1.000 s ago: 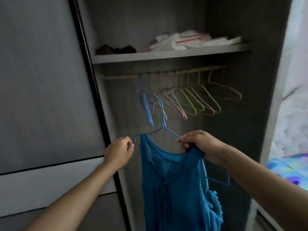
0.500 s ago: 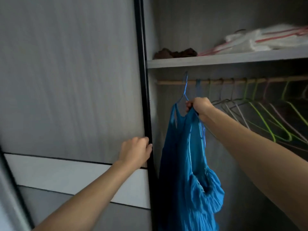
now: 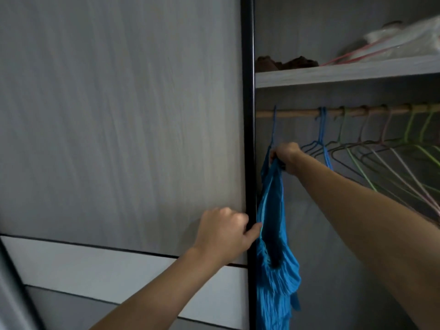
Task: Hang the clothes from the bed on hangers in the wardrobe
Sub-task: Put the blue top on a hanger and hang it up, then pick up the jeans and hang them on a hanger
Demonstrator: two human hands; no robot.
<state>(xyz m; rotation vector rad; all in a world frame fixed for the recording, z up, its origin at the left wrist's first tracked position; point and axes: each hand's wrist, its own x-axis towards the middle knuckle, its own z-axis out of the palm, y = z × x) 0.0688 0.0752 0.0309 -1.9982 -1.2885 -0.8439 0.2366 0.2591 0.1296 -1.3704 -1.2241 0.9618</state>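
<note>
Blue dress hangs vertically, 6 o'clock from right hand, whose fingers clamp its neckline; hanger hook rises at 12 o'clock to rod. Left hand fingers curl round door edge.

Below the grip of the right hand hangs a plain bright blue crinkled fabric garment. Right of the grip, thin wire hangers on the tan wooden rail run blue, pink, lime green; left, a pale grey wood-grain door panel, black-edged.

Grey wardrobe shelf, dark brown bundle at its left, white bags at right
</note>
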